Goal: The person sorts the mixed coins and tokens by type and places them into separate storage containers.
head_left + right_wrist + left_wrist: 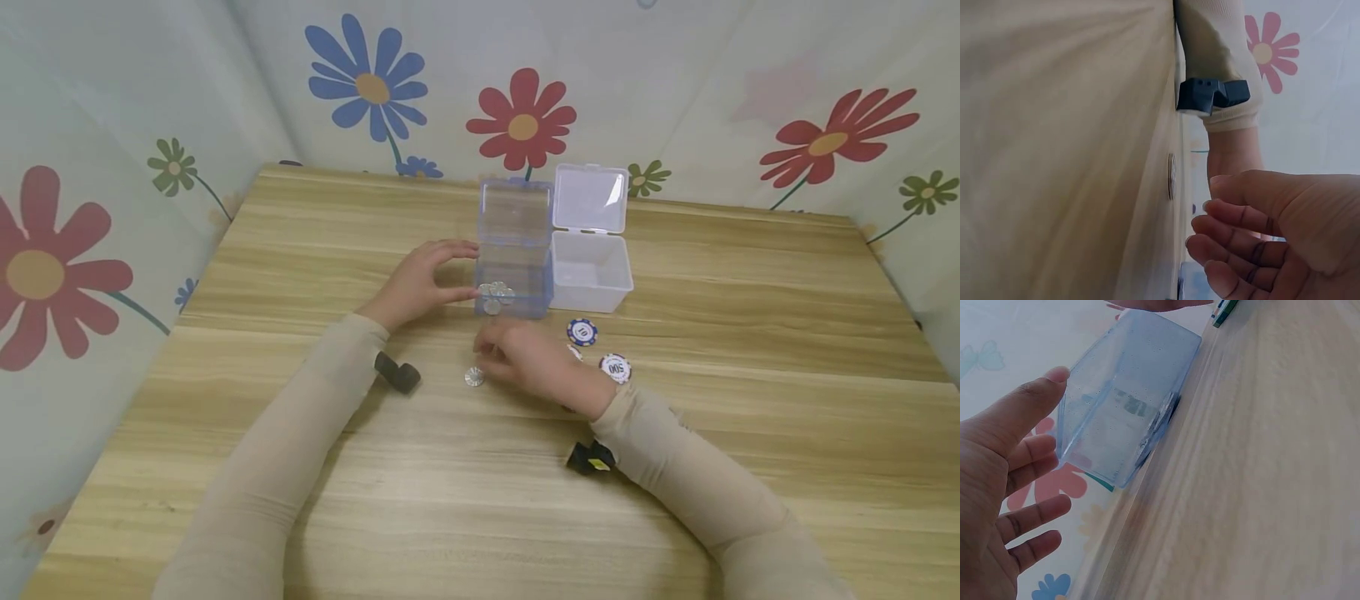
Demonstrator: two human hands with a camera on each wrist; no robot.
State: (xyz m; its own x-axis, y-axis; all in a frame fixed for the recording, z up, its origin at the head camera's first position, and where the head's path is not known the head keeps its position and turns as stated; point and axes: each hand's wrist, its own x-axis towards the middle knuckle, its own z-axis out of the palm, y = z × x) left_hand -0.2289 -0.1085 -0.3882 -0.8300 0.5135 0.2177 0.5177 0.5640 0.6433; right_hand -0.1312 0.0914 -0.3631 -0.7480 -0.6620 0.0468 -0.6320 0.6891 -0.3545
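A clear blue plastic box [516, 310] stands with its lid raised and several silver coins [495, 293] inside. My left hand [417, 283] is at the left side of this box, thumb and fingers spread, the tips touching or very near its wall. In the left wrist view, the thumb of the left hand [1004, 456] reaches the edge of the blue box [1129, 400]. My right hand [536, 358] hovers in front of the box, fingers loosely bent and holding nothing visible. Just beside its fingertips, a single silver coin [474, 377] lies on the table.
A white plastic box [592, 292], lid raised, adjoins the blue box on the right. Before it lie a blue poker chip [582, 332] and a white-faced one [616, 368]; another is partly hidden by the right hand. A flower-patterned curtain [442, 50] hangs behind the wooden table [450, 500].
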